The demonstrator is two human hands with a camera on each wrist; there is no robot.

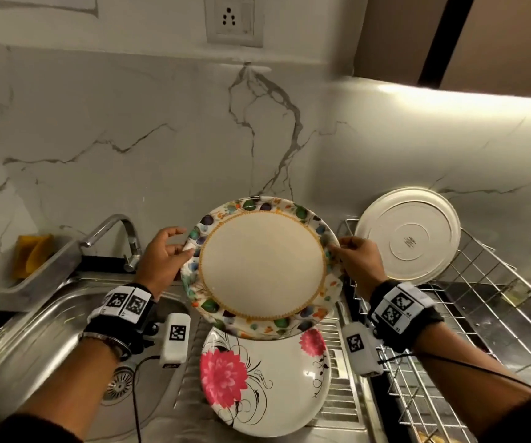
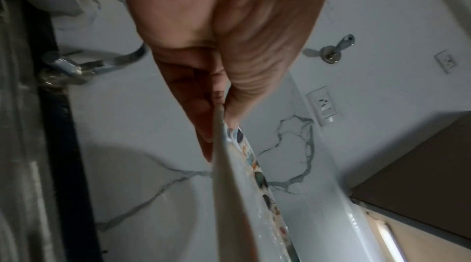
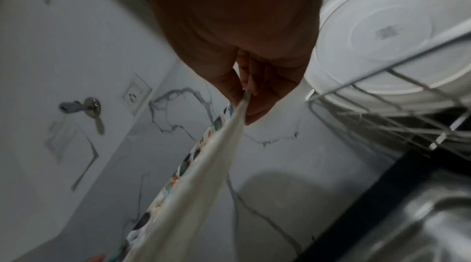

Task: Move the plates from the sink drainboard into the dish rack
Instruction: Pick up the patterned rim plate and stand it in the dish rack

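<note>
Now, going left to right: my left hand (image 1: pixel 161 262) and right hand (image 1: pixel 358 262) each pinch opposite rims of one patterned plate (image 1: pixel 262 266), raised above one pink-flowered plate (image 1: pixel 265 383) on the drainboard (image 1: pixel 342 401). One white plate (image 1: pixel 408 235) stands in the dish rack (image 1: pixel 488 302); its backstamp is unreadable.

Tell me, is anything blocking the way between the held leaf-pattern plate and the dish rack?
Nothing visible does. Both hands hold the leaf-pattern plate above the drainboard; the dish rack lies open to its right, with a white plate only at the far end.
</note>
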